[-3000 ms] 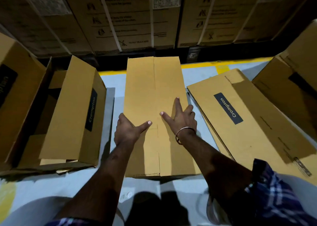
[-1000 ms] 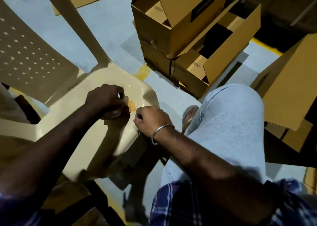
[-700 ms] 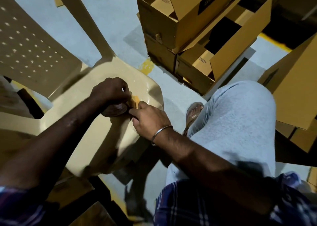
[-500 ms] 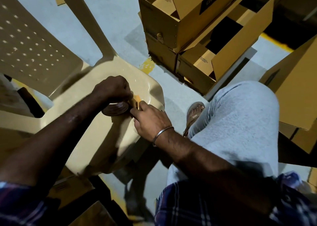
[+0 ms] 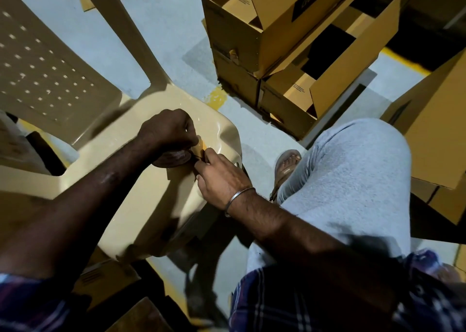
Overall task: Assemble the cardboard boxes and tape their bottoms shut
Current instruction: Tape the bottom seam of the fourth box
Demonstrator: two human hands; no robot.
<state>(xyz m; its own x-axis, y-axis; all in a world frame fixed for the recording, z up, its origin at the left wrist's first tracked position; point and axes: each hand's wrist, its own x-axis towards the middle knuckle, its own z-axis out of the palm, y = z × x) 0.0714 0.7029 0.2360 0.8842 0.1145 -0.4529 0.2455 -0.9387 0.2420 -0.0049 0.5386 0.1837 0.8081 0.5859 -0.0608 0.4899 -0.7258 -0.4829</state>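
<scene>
over a plastic chair (image 5: pixel 141 180), the left hand (image 5: pixel 167 129) grips a tape roll (image 5: pixel 174 158) while the right hand (image 5: pixel 222 177) pinches its loose end; at right, open cardboard boxes (image 5: pixel 290 54) stand assembled, taping seemingly still ahead.

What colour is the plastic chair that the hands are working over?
The chair is beige, shown best in the head view.

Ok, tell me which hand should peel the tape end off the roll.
Right. The right hand already pinches at the tape end, while the left hand grips the tape roll on the chair seat.
</scene>
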